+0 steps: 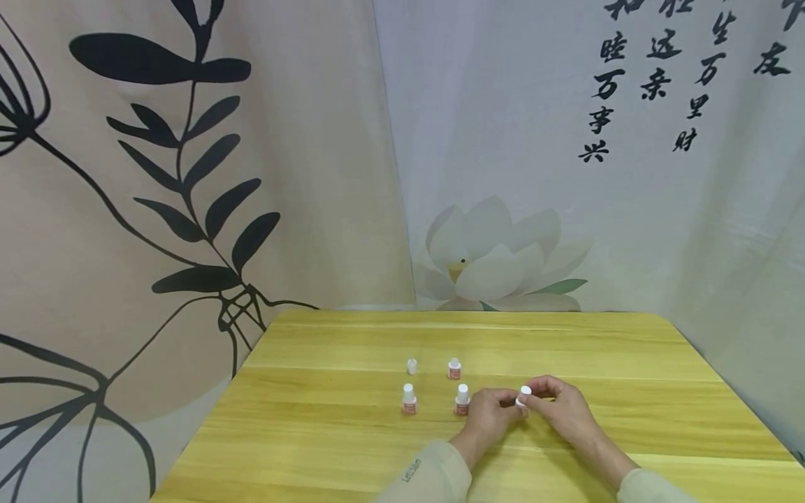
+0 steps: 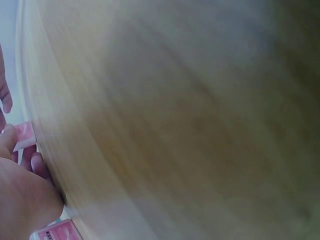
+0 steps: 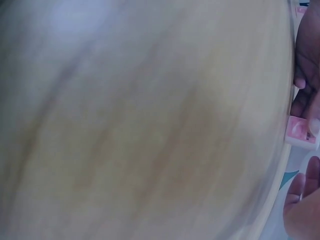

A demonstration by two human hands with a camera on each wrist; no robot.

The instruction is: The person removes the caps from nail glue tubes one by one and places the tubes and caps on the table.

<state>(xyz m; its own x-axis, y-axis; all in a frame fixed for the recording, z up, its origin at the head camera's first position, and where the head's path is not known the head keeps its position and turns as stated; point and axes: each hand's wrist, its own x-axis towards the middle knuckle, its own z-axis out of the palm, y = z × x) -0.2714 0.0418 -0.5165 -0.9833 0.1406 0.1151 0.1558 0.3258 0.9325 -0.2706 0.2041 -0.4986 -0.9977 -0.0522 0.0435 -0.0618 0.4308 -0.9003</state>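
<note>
A small white bottle with a pink label [image 3: 299, 129] is held upright over the table between both hands. My left hand [image 1: 489, 413] grips its lower body with thumb and fingers. Around its white cap [image 1: 525, 391] my right hand [image 1: 567, 411] brings a curled thumb and forefinger, while its other fingers [image 3: 296, 187] stay off the bottle. Just left of my left hand stands a capped bottle [image 1: 462, 399]. Another capped bottle [image 1: 409, 401] is further left. Behind them stand a bottle with its short nozzle bare [image 1: 454, 370] and a loose white cap [image 1: 411, 366].
Everything stands on a yellow wood-grain table [image 1: 327, 447] with rounded far corners. Right behind its far edge hangs a printed curtain [image 1: 327, 175] with dark plants, a pale lotus and black characters.
</note>
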